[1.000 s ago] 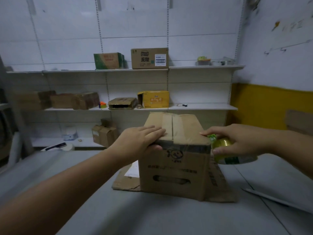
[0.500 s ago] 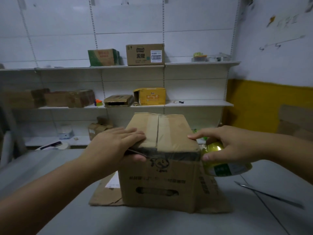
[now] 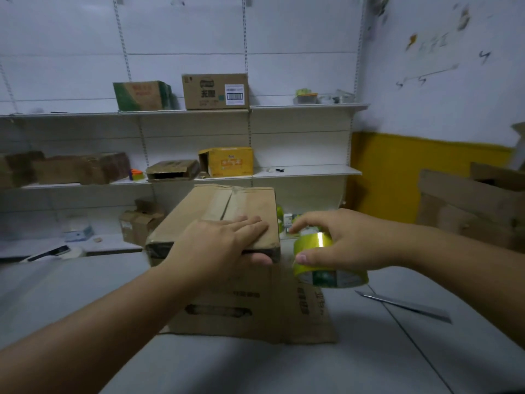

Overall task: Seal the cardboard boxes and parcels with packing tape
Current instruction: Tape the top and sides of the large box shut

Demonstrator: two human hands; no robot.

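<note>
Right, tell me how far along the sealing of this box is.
Done: the flaps of the cardboard box are closed, with a tape strip along the top seam. In hand: the left hand presses flat on the near top edge, and the right hand holds the tape roll beside the box's right side. Left: the yellow box on the shelf looks unsealed.

A brown carton (image 3: 215, 91) on the top shelf (image 3: 309, 107) bears bold dark characters reading 无限, beside a white barcode label (image 3: 234, 94) too small to read. Print on the yellow box (image 3: 230, 162) and the cardboard box (image 3: 227, 308) on the tabletop (image 3: 255, 365) is blurred.
</note>
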